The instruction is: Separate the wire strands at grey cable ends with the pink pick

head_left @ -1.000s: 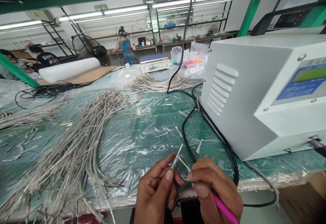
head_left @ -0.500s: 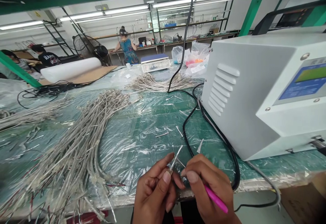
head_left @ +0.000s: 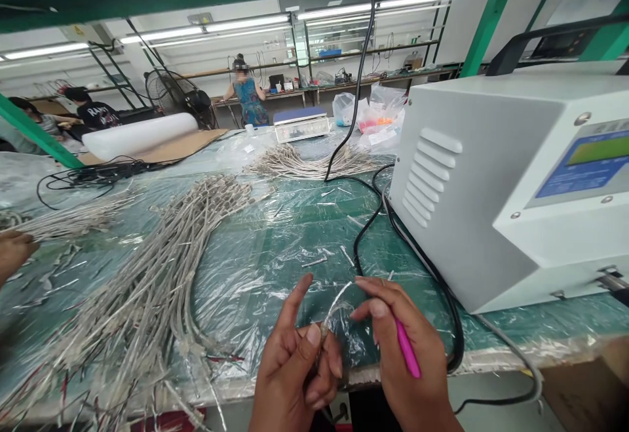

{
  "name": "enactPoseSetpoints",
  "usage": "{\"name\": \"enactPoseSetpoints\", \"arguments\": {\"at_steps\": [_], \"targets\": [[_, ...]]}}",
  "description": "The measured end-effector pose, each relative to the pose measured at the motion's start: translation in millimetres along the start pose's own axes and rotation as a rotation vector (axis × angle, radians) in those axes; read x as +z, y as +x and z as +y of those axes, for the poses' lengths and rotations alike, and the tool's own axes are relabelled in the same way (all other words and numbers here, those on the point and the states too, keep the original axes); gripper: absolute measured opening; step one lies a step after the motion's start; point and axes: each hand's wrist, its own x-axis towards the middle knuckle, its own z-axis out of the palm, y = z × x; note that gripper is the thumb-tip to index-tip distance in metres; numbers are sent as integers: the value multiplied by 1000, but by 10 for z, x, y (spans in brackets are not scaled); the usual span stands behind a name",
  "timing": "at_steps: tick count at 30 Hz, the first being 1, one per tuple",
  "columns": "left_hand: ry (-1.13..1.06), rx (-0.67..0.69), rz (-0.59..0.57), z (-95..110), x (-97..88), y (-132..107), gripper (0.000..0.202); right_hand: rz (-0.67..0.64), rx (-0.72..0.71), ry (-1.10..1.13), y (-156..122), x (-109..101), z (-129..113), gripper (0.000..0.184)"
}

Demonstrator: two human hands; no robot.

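My left hand [head_left: 297, 360] is closed on a thin cable [head_left: 323, 332], pinching it between thumb and fingers, with its index finger raised. A silver, foil-like end [head_left: 339, 297] of the cable sticks up and bends to the right. My right hand [head_left: 410, 353] is closed around a tool with a pink handle [head_left: 407, 350], just right of the cable end. The tool's working tip cannot be made out. Between the fingers of my right hand and the foil end there is a small gap.
Bundled grey cables [head_left: 181, 255] lie on the left of the plastic-covered table [head_left: 275, 255]. A white machine [head_left: 466, 176] stands at right, with black cords [head_left: 361, 235] beside it. Another person's hand [head_left: 14, 252] reaches in at far left. Foil scraps [head_left: 314, 262] lie ahead.
My right hand has opened a little and turned upward, the pink handle tilting steeper. My left index finger has lifted off the cable end, which now curves. Another person's hand has appeared at left.
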Motion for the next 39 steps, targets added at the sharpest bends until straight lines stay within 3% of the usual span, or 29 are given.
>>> {"name": "enactPoseSetpoints", "arguments": {"at_steps": [6,13,21,24,30,34,39], "targets": [[34,-34,-46,-6,-33,13,70,-234,-28,-96,49,-37,-13,30],[-11,-45,-52,-3,-35,3,62,-392,-72,-53,102,-31,-68,17],[-99,-53,4,7,-43,-13,46,-375,-296,-217,20,55,17,25],[-86,-55,4,0,-37,1,39,-378,-222,-147,40,40,-12,23],[-85,-70,-38,22,-43,14,41,-389,92,-26,94,-45,-79,27],[-58,-92,-63,23,-46,12,49,-434,112,41,103,-75,-77,30],[-34,-107,-68,19,-42,6,58,-560,75,101,145,-70,-98,19]]}}
